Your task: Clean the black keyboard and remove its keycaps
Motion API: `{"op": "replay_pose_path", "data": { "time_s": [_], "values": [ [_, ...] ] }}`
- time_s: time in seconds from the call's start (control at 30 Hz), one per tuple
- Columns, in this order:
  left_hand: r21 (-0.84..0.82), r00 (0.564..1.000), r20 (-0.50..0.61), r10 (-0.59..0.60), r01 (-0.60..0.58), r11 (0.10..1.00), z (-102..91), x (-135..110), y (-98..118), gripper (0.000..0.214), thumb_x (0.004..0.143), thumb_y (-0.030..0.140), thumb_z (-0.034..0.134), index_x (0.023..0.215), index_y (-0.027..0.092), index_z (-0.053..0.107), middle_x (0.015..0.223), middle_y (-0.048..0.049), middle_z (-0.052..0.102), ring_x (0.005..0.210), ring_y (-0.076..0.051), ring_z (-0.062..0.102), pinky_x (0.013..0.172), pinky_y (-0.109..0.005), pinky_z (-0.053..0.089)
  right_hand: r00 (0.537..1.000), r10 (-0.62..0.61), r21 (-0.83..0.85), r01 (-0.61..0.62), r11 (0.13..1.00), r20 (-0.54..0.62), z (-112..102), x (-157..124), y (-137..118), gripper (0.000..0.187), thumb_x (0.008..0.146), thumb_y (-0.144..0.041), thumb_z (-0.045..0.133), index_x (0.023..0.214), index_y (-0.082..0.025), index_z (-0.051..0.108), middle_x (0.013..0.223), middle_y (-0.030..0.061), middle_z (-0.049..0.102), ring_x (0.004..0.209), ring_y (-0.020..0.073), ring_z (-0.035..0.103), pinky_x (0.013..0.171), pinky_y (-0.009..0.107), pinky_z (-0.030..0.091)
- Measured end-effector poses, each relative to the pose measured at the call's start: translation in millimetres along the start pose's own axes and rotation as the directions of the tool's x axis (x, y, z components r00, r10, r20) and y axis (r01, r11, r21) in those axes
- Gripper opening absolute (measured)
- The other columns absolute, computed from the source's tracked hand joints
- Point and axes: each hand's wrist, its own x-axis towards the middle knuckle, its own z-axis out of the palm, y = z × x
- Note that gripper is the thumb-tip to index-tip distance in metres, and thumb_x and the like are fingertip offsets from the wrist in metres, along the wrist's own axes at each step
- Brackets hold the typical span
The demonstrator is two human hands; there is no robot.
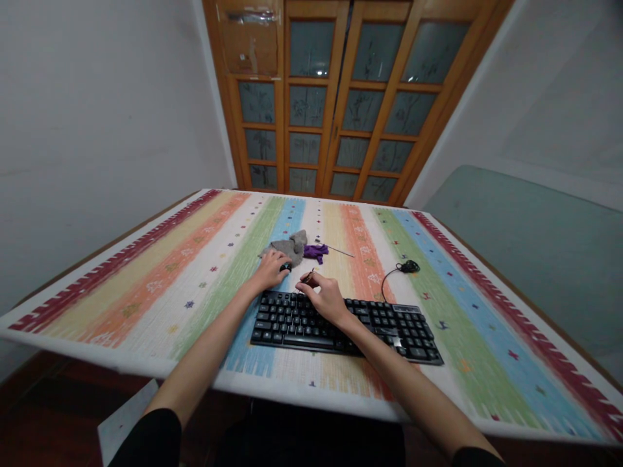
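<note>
A black computer keyboard [311, 331] lies across the near part of the table. My left hand [270, 270] is beyond its left end, fingers closed round a small black piece [285, 266], too small to name surely. The hand is at the near edge of a crumpled grey cloth [292, 248]. Over the keyboard's upper edge, my right hand [327, 297] pinches a small dark brown item [307, 277] between thumb and fingers; its kind is unclear. My right hand and forearm hide part of the keys.
Beside the grey cloth is a bunched purple cloth [316, 251], with a thin metal rod [341, 251] to its right. The keyboard's coiled cable [407, 266] lies at the right. A striped tablecloth [195, 259] covers the table. Wooden glazed doors [335, 130] stand behind it.
</note>
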Motion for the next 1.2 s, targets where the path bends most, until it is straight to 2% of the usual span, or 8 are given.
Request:
{"op": "replay_pose_path", "data": {
  "time_s": [0.13, 0.37, 0.67, 0.83, 0.97, 1.2],
  "values": [
    [-0.063, 0.999, -0.03, 0.02, -0.022, 0.998, -10.0, -8, 8, 0.03, 0.086, 0.024, 0.055, 0.114, 0.021, 0.063, 0.113, -0.0081, 0.061, 0.109, -0.027, 0.049, 0.095, -0.045, 0.039, 1.0, 0.004, 0.0, -0.004, 1.0, -0.029, 3, -1, 0, 0.019, 0.087, -0.038, 0.062, 0.085, -0.019, 0.064, 0.074, 0.0034, 0.071, 0.068, 0.0179, 0.068, 0.068, 0.027, 0.052],
    [-0.219, 0.996, 0.014, 0.083, -0.077, 0.973, -26.3, -37, 25, 0.025, 0.09, 0.025, 0.05, 0.112, 0.02, 0.062, 0.11, -0.0076, 0.064, 0.106, -0.024, 0.055, 0.097, -0.041, 0.041, 0.998, -0.037, -0.071, 0.034, 0.997, -0.044, 8, -3, 0, 0.022, 0.09, -0.04, 0.058, 0.087, -0.019, 0.063, 0.075, 0.0044, 0.071, 0.068, 0.0186, 0.068, 0.068, 0.027, 0.051],
    [-0.295, 0.987, 0.119, 0.104, -0.065, 0.953, -28.0, -62, 35, 0.022, 0.095, 0.031, 0.047, 0.103, 0.02, 0.064, 0.102, -0.0059, 0.067, 0.1, -0.022, 0.058, 0.092, -0.038, 0.043, 0.995, -0.07, -0.131, 0.06, 0.99, -0.069, 15, -6, -2, 0.019, 0.091, -0.037, 0.058, 0.086, -0.019, 0.063, 0.077, 0.0045, 0.071, 0.068, 0.018, 0.068, 0.069, 0.027, 0.051],
    [-0.311, 0.988, 0.124, 0.094, -0.052, 0.949, -26.0, -62, 34, 0.024, 0.096, 0.032, 0.045, 0.101, 0.019, 0.066, 0.1, -0.0061, 0.068, 0.099, -0.022, 0.059, 0.091, -0.037, 0.043, 0.992, -0.123, -0.229, 0.117, 0.966, -0.015, 20, -13, 2, 0.016, 0.092, -0.034, 0.057, 0.09, -0.019, 0.063, 0.081, 0.0068, 0.071, 0.074, 0.0206, 0.068, 0.072, 0.029, 0.051],
    [-0.334, 0.988, 0.12, 0.094, -0.049, 0.941, -26.1, -61, 34, 0.023, 0.096, 0.031, 0.046, 0.101, 0.02, 0.066, 0.1, -0.0061, 0.068, 0.099, -0.022, 0.059, 0.09, -0.036, 0.044, 0.995, -0.096, -0.266, 0.099, 0.959, 0.023, 21, -14, 3, 0.015, 0.092, -0.034, 0.057, 0.09, -0.02, 0.063, 0.082, 0.0071, 0.071, 0.076, 0.0213, 0.068, 0.072, 0.03, 0.05],
    [-0.321, 0.991, 0.108, 0.076, -0.038, 0.946, -26.2, -61, 33, 0.019, 0.093, 0.026, 0.05, 0.095, 0.018, 0.067, 0.095, -0.0068, 0.068, 0.093, -0.022, 0.06, 0.086, -0.036, 0.046, 0.99, -0.048, -0.298, 0.086, 0.951, 0.134, 13, 11, -2, 0.024, 0.092, -0.041, 0.058, 0.083, -0.019, 0.062, 0.074, 0.0063, 0.071, 0.069, 0.0197, 0.066, 0.063, 0.026, 0.045]
  ]
}}
